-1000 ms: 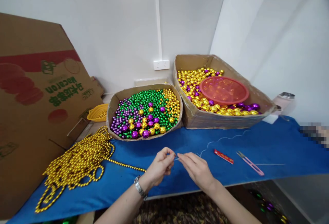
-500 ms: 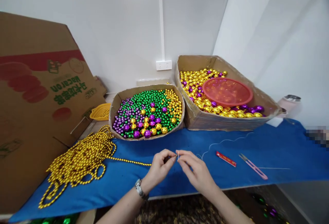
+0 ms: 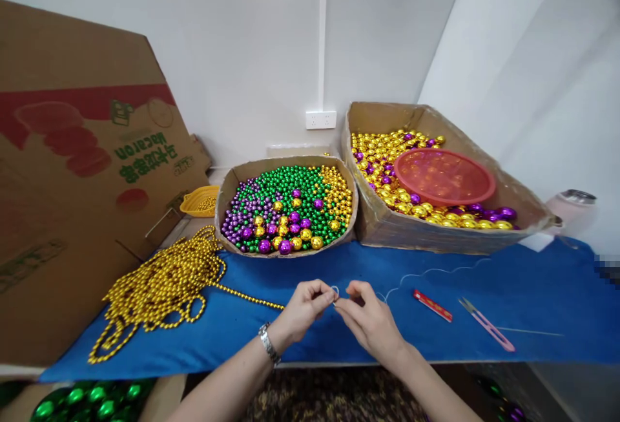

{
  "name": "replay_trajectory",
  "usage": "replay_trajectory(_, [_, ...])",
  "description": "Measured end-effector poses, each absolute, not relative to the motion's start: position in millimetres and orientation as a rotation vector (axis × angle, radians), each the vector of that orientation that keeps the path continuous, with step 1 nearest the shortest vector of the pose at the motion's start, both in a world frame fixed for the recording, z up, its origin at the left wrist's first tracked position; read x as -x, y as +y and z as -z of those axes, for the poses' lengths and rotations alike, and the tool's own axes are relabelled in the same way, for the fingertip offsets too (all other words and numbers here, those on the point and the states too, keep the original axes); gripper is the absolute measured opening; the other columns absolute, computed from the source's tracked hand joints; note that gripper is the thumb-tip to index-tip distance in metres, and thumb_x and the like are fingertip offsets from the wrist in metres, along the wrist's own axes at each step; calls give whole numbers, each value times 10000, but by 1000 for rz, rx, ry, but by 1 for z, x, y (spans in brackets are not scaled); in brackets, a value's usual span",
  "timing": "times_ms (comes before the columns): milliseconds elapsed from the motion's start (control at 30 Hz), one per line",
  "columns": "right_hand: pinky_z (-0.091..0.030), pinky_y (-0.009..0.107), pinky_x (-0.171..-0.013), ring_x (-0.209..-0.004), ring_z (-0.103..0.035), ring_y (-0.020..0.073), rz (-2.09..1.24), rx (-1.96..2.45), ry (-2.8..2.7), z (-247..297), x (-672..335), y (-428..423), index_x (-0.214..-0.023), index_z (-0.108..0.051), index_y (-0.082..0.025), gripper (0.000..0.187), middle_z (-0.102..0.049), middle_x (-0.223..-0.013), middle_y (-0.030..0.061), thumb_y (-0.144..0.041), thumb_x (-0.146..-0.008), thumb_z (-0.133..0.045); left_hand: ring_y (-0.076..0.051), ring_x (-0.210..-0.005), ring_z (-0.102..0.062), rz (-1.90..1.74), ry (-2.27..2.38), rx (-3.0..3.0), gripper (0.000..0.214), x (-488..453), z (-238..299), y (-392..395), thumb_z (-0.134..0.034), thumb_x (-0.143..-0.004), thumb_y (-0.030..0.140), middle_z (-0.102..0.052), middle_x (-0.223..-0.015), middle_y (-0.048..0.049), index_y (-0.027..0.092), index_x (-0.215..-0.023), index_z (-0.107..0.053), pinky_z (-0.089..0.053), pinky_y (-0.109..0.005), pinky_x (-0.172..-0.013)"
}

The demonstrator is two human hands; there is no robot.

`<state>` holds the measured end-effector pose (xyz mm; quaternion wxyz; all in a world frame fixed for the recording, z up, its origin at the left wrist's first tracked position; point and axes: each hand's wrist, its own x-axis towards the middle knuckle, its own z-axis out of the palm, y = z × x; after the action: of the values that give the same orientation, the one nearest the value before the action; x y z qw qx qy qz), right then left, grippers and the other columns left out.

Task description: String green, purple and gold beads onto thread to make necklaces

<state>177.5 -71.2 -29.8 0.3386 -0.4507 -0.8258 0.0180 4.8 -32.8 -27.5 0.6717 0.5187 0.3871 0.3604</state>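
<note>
My left hand [image 3: 303, 309] and my right hand [image 3: 369, 318] meet over the blue table cover [image 3: 397, 331], fingertips pinched together on a thin white thread [image 3: 335, 291] that forms a small loop between them. The thread trails off to the right in a wavy line [image 3: 436, 271] across the cloth. A strand of gold beads [image 3: 159, 289] lies heaped to the left, one end running toward my left hand. Behind my hands stands a cardboard tray of green, purple and gold beads [image 3: 288, 205].
A bigger cardboard box [image 3: 382, 221] at the right holds gold and purple balls and a red plastic bowl [image 3: 443, 176]. A red lighter [image 3: 433, 305] and pink thread snips [image 3: 487, 325] lie right of my hands. A large printed carton [image 3: 82, 170] leans at the left.
The view has shifted so everything sits further right. My fingers have kept working the thread, which now shows a small loop between the pinched fingertips.
</note>
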Motion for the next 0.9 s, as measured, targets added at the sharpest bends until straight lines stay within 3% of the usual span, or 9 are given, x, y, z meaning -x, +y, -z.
replay_trajectory(133, [-474, 247, -677, -747, -563, 139, -276, 1265, -1938, 27, -176, -76, -871, -627, -212, 185, -514, -843, 42, -241, -918, -450, -74, -519, -336, -842, 912, -1313, 344, -2, 23, -35, -612, -779, 470, -459, -578, 41, 126, -777, -618, -256, -205, -489])
replay_trajectory(233, [-486, 242, -696, -761, -584, 140, -344, 1284, -1918, 20, -176, -74, -836, -622, -218, 204, -553, -841, 37, -259, -921, -442, -113, -660, -472, -843, 888, -1475, 300, 0, 24, -35, -580, -816, 430, -575, -714, -8, 136, -770, -615, -367, -223, -624])
replay_trajectory(433, [-496, 222, -653, -717, -607, 126, -259, 1290, -1954, 25, -175, -67, -836, -646, -234, 213, -590, -838, 24, -261, -915, -450, -133, -707, -501, -711, 836, -1503, 272, 0, 26, -37, -582, -818, 398, -601, -747, -20, 130, -775, -608, -390, -238, -660])
replay_trajectory(600, [-484, 277, -740, -851, -614, 172, 4, 1304, -1886, 33, -171, -75, -1095, -628, -193, 247, -594, -995, 99, -236, -917, -462, -129, -691, -478, -843, 936, -1484, 242, -3, 28, -40, -561, -836, 362, -567, -719, -9, 135, -756, -589, -382, -238, -653])
replay_trajectory(733, [-446, 265, -710, -762, -612, 152, 240, 1269, -1940, 36, -163, -80, -1026, -665, -212, 199, -649, -885, 57, -208, -901, -511, -141, -721, -491, -938, 1005, -1556, 238, -6, 32, -41, -543, -850, 344, -555, -733, -12, 146, -727, -589, -392, -250, -682])
replay_trajectory(900, [-423, 271, -723, -768, -618, 159, 205, 1337, -1855, 38, -154, -79, -982, -670, -187, 186, -669, -847, 59, -223, -909, -503, -153, -762, -522, -962, 984, -1628, 256, -7, 29, -43, -496, -885, 344, -567, -784, -30, 157, -756, -613, -417, -261, -713])
